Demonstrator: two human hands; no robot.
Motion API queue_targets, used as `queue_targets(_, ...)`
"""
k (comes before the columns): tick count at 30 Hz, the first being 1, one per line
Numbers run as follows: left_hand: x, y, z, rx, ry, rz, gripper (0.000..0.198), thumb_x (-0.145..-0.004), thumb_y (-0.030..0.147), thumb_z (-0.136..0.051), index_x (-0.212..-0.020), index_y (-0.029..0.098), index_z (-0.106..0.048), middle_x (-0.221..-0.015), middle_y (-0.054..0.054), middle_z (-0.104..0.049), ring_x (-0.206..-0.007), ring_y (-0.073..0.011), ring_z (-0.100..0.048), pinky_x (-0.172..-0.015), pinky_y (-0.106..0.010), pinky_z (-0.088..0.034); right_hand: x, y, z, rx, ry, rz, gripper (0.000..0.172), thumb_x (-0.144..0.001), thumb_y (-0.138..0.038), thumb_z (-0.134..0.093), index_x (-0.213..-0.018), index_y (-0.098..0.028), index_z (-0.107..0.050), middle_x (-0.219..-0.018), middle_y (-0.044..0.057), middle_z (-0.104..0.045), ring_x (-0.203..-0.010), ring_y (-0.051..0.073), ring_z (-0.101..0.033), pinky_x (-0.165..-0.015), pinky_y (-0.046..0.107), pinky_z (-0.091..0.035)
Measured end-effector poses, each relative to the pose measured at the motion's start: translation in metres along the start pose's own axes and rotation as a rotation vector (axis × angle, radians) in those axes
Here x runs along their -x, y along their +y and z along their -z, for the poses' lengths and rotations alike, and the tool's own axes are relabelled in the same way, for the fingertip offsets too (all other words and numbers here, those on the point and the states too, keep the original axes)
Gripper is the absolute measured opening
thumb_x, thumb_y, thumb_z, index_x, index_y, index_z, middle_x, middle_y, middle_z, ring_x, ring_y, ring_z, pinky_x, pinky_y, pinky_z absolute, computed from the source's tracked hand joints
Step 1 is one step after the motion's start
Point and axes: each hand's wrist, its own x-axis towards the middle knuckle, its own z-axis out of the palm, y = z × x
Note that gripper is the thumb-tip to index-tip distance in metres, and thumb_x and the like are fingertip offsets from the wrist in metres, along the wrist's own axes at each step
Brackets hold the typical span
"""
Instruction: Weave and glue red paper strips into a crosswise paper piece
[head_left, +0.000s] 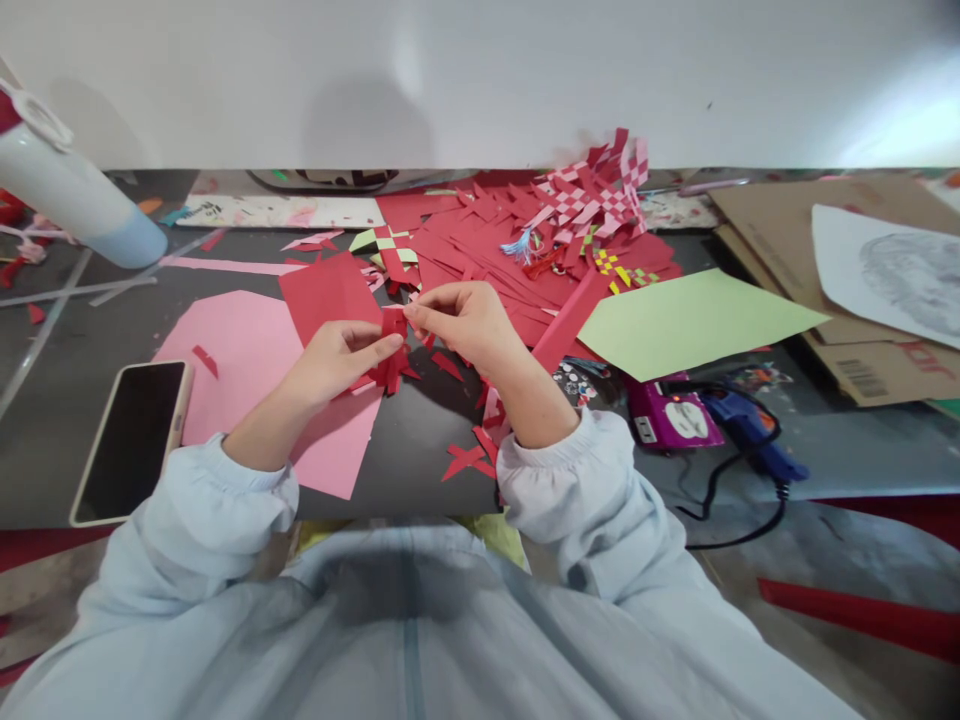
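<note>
Between my hands is a small piece of folded red paper strips point(393, 322), above the dark table. My left hand point(341, 362) pinches its left side between thumb and fingers. The fingertips of my right hand point(469, 322) are pressed together at its upper right edge, where a bit of pink shows. Just behind lies a red paper sheet point(326, 295), partly over a large pink sheet point(232, 340) that reaches under my left wrist. Red paper scraps point(465, 460) are scattered near my right forearm.
A heap of red strips point(465, 245) and checkered woven pieces point(592, 190) lies behind my hands. Green paper point(697, 320), a blue glue gun point(750, 430) and cardboard point(795, 250) are on the right. A phone point(131, 440) and bottle point(82, 180) stand left.
</note>
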Motion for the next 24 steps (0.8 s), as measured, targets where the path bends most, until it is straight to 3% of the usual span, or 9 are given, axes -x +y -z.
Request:
queue_targets(6,0.0,0.006,-0.001,0.003,0.199,-0.028,0.026,-0.073,0.042,-0.081,-0.069,0.017,-0.077,-0.07,-0.004,-0.074,-0.062,-0.012,-0.059,-0.059,-0.022,-0.045,0.001,0.001,0.0,0.103,-0.115,-0.011,0.031,-0.075,-0.042,-0.076,-0.065,-0.014,-0.07,-0.058,0.0,-0.064,-0.05,0.006,-0.041,-0.051,0.025,-0.033)
queue_targets(12,0.006,0.011,-0.002,0.04,0.239,-0.015,0.017,-0.073,0.033,-0.08,-0.07,0.016,-0.076,-0.067,-0.002,-0.069,-0.062,-0.0111,-0.057,-0.057,-0.022,-0.044,-0.002,0.006,0.008,0.223,-0.177,0.034,0.028,-0.08,-0.039,-0.071,-0.068,-0.014,-0.071,-0.061,0.0,-0.065,-0.052,0.006,-0.042,-0.056,0.026,-0.033)
queue_targets(19,0.002,0.007,0.0,0.137,0.336,-0.037,0.017,-0.07,0.027,-0.075,-0.06,0.018,-0.064,-0.06,0.001,-0.059,-0.056,-0.0102,-0.052,-0.055,-0.023,-0.042,-0.005,0.002,0.03,0.313,-0.098,0.003,0.033,-0.081,-0.042,-0.07,-0.063,-0.015,-0.068,-0.053,-0.003,-0.056,-0.049,0.006,-0.038,-0.053,0.027,-0.03)
queue_targets(24,-0.002,0.002,0.002,0.257,0.329,-0.045,0.019,-0.07,0.028,-0.075,-0.06,0.02,-0.061,-0.059,0.002,-0.056,-0.054,-0.009,-0.051,-0.053,-0.022,-0.043,-0.006,0.005,0.042,0.305,-0.022,-0.023,0.038,-0.08,-0.05,-0.073,-0.063,-0.016,-0.066,-0.049,-0.005,-0.051,-0.045,0.005,-0.034,-0.05,0.026,-0.027)
